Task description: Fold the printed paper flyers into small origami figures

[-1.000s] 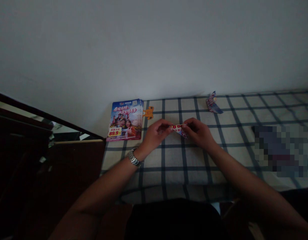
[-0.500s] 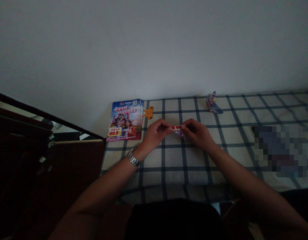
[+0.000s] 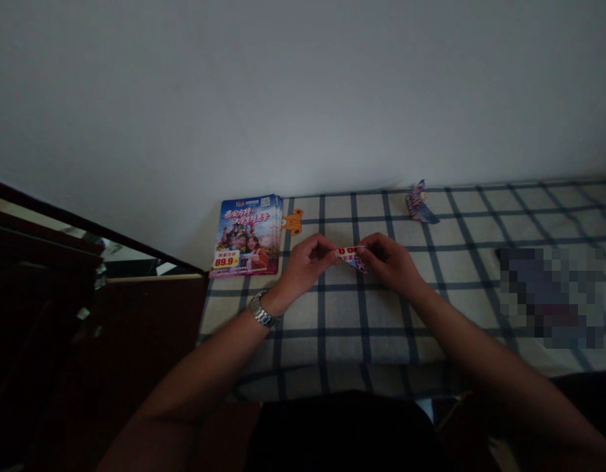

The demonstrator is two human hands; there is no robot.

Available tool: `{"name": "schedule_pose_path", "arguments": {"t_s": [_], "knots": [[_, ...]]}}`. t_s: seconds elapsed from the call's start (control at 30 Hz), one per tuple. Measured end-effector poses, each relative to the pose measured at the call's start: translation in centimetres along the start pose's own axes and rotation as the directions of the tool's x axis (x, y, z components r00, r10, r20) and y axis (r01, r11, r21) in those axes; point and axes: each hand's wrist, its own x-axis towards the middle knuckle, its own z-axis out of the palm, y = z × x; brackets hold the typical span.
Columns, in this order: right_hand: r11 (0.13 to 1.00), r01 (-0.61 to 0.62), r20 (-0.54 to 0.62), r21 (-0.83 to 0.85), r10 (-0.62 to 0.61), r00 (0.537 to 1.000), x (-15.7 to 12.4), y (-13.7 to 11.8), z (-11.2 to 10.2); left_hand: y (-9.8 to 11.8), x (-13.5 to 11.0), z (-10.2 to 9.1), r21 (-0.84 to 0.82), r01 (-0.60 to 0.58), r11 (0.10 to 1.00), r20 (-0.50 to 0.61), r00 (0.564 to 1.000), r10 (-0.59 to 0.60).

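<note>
Between my two hands, just above the checked cloth (image 3: 298,311), is a small folded paper flyer (image 3: 351,254) with red print on a pale strip and a blue part below. My left hand (image 3: 307,262), with a metal watch on its wrist, pinches the left end of the flyer between thumb and fingers. At the other end, my right hand (image 3: 389,262) pinches it the same way. The fingers hide both ends of the paper. A second folded flyer (image 3: 421,204) stands on the cloth by the wall, beyond my right hand.
A stack of printed flyers (image 3: 246,239) lies at the table's left end, with an orange bear figure (image 3: 292,222) beside it. A blurred-out dark object (image 3: 549,298) lies at the right. The pale wall (image 3: 303,98) runs along the back edge.
The folded flyer has tilted slightly between my fingers, its lower blue part shifting a little. Both hands keep nearly the same place and grip.
</note>
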Motion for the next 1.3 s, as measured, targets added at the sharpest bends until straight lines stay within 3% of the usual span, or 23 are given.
{"name": "schedule_pose_path", "arguments": {"t_s": [0.3, 1.3], "knots": [[1.0, 0.005, -0.003, 0.004, -0.005, 1.0, 0.01, -0.4, -0.02, 0.27, -0.06, 0.15, 0.038, -0.074, 0.997, 0.034, 0.997, 0.073], [0.995, 0.037, 0.028, -0.091, -0.035, 0.999, -0.11, -0.31, 0.15, 0.33, 0.07, 0.41, 0.101, -0.008, 0.995, -0.004, 1.0, 0.008]]}}
